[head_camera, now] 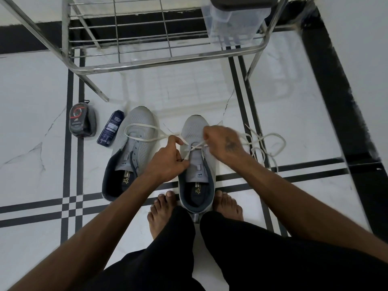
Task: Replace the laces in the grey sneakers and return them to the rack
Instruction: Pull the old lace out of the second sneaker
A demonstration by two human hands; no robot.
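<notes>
— Since handling comes first: steel shoe rack (168,61), one, rigid, standing beyond the shoes on the tiled floor (294,114); nothing to lift there, only a wire shelf to receive the pair.

— And the grey sneakers?

— Two. Left-hand sneaker (134,143) beside the other, unlaced apart from a loop draped over its toe. Right-hand sneaker (196,156) directly in front, heel between two bare feet. Probably light, mesh upper soft and yielding, sole stiffer; best lifted by the heel collar or pinched at the tongue.

— Laces?

— White flat lace (142,133), limp, thin, likely slippery at the tips; best gripped close to the eyelets to keep tension. Crossing once low on the right-hand sneaker. More white lace (270,143) tangled on the floor to the right; impossible to say whether one lace or two.

— Hands?

— Left hand (168,158) curled, pinching the lace strand at the shoe's left side. Right hand (224,139) blurred, fingers closed around the strand at the right side.

— Anything else?

— One clear plastic container (237,24) on the rack, one grey pouch (83,120), one dark spray can (111,131) lying left of the shoes.
</notes>
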